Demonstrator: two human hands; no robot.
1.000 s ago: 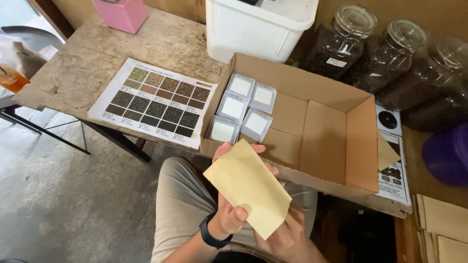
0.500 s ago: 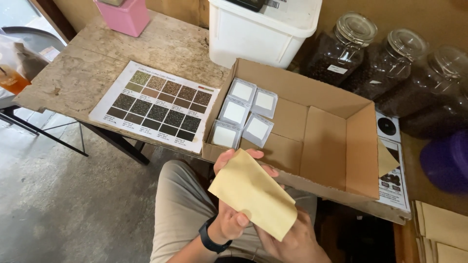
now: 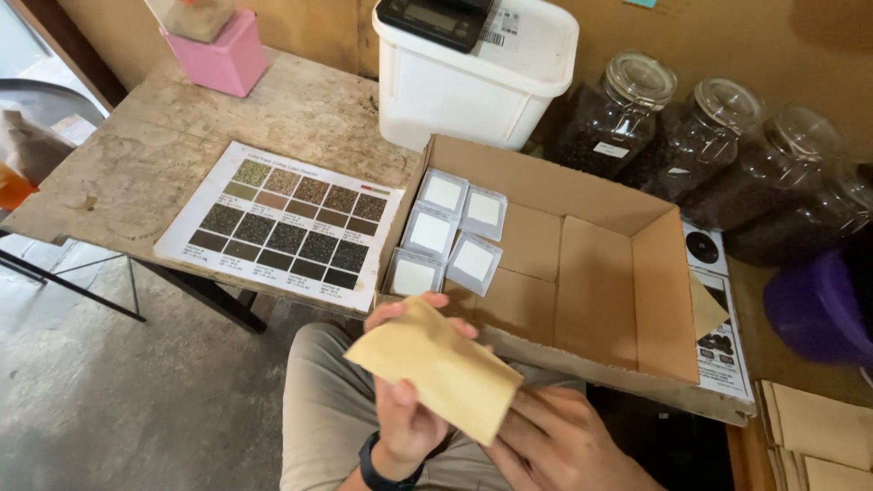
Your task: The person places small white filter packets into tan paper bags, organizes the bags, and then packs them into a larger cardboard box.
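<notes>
1. A tan paper pouch (image 3: 436,377) is held in front of the lap, just below the near edge of an open cardboard box (image 3: 596,291).
2. The pouch is gripped by the left hand (image 3: 409,409): the thumb is laid over its front face and the fingers (image 3: 400,314) are curled around its upper edge from behind, clamped on the paper.
3. The lower right corner of the pouch is touched by the right hand (image 3: 559,441); its fingers (image 3: 536,409) are seen lying close together under that corner, but whether they pinch the paper cannot be told.
4. A dark watch (image 3: 382,473) is worn on the left wrist.
5. Five small white packets (image 3: 446,232) are stood in the left end of the box; the remainder of the box floor is left bare.
6. The box is rested on a worn wooden desk (image 3: 182,136), its near edge jutting beyond the desk.
7. A printed sheet with rows of dark colour swatches (image 3: 286,227) is laid flat on the desk, just beside the box on its left.
8. A white plastic tub (image 3: 468,86) is placed behind the box, with a black scale (image 3: 436,18) set on its lid.
9. Glass jars of dark contents (image 3: 627,118) are lined up to the right of the tub.
10. A pink container (image 3: 223,55) is seen at the far left corner of the desk.
</notes>
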